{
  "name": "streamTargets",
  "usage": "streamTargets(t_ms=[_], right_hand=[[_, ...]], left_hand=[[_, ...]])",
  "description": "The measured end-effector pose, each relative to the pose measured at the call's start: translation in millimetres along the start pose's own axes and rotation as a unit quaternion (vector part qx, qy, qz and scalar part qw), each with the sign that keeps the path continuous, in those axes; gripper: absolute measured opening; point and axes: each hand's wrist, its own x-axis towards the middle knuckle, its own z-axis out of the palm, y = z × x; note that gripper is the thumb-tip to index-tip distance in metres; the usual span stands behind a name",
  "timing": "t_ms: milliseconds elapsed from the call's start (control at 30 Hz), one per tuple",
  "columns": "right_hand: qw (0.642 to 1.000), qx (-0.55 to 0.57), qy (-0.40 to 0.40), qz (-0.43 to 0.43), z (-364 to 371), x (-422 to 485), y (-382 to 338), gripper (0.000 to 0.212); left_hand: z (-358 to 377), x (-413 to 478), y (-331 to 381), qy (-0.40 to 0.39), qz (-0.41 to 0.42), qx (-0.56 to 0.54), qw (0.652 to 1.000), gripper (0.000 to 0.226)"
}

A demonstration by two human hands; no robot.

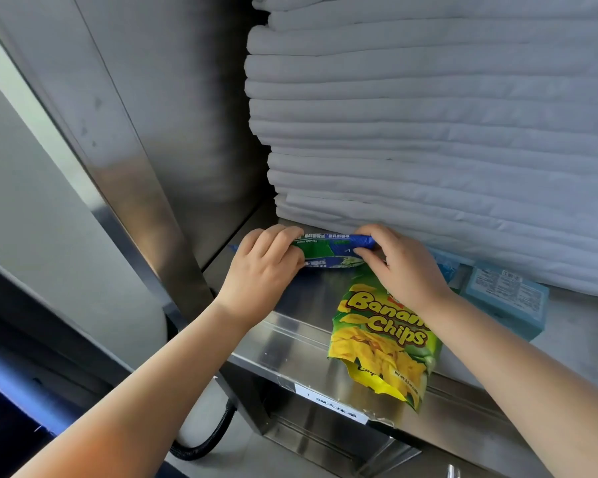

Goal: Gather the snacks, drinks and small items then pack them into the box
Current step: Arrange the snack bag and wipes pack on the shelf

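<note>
A blue and green flat pack (328, 251) lies at the back of the steel shelf (290, 336), against a stack of white linen. My left hand (263, 270) grips its left end and my right hand (399, 267) grips its right end. A green and yellow Banana Chips bag (380, 343) lies on the shelf just in front, partly under my right wrist and hanging over the front edge. No box for packing is in view.
Folded white sheets (428, 115) fill the shelf above and behind the hands. A light blue carton (508, 298) and a blue wrapped item (446, 267) lie to the right. A steel side wall (173, 132) stands on the left. A black hose (208, 439) hangs below.
</note>
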Motion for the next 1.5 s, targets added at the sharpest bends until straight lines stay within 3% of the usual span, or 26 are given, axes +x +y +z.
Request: streamTargets(t_ms=[167,300,500,767,933,1100,1233,1333,1500], right_hand=[[0.998,0.025,0.062,0.012,-4,10,-5,0.027],[0.99,-0.069,0.116,-0.05,-4,12,-11,0.027],[0.987,-0.137,-0.004,-0.082,8,2,-13,0.032],[0.98,-0.135,-0.142,-0.042,27,-2,-8,0.048],[0.975,-0.118,-0.189,-0.02,33,6,-6,0.052],[0.962,-0.065,-0.264,0.005,37,8,-10,0.05],[0.946,-0.031,-0.32,0.05,44,10,-12,0.051],[0.939,-0.02,-0.336,0.069,44,18,-11,0.049],[0.926,-0.092,-0.363,0.055,47,26,-22,0.052]], left_hand=[[-6,13,-2,-0.023,-0.033,0.003,0.999,0.005],[-5,23,-3,-0.049,-0.091,-0.044,0.994,0.008],[1,29,-5,-0.085,-0.157,-0.084,0.98,0.007],[18,47,-18,-0.139,-0.21,-0.111,0.961,0.016],[27,48,-21,-0.179,-0.234,-0.118,0.948,0.014],[38,12,-10,-0.26,-0.272,-0.125,0.918,0.017],[42,-15,-3,-0.26,-0.226,-0.12,0.931,0.033],[41,-26,-1,-0.298,-0.208,-0.15,0.92,0.043],[36,-31,3,-0.334,-0.22,-0.14,0.906,0.052]])
